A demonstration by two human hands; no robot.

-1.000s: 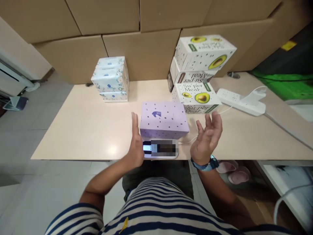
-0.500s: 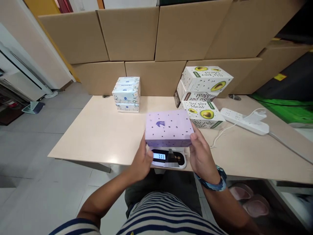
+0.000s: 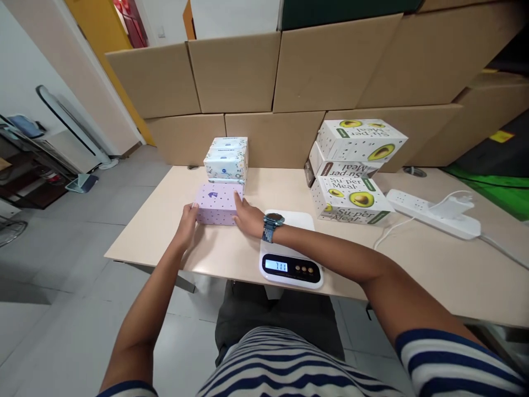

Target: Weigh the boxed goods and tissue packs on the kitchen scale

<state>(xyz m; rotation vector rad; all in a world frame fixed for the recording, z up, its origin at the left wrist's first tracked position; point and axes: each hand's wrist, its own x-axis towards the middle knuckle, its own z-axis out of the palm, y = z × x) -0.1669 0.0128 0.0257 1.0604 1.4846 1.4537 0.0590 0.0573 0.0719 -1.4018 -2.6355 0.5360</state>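
A purple box with small dark marks is at the left part of the table, in front of the stacked tissue packs. My left hand grips its left side, and my right hand holds its right side with the thumb near the top edge. I cannot tell whether the box rests fully on the table. Under my right forearm lies a white digital scale, its lit display reading 7.11. Part of its platform is hidden by the wrist and watch.
Several white avocado-print boxes are stacked at the back right. Beside them a white power strip lies with a plug and cable. Large cardboard boxes line the table's rear edge. The table ends at the left above a tiled floor.
Both hands have carried the purple box from above the scale to the left, in front of the tissue packs. The scale is now uncovered by the box. The view has shifted slightly.
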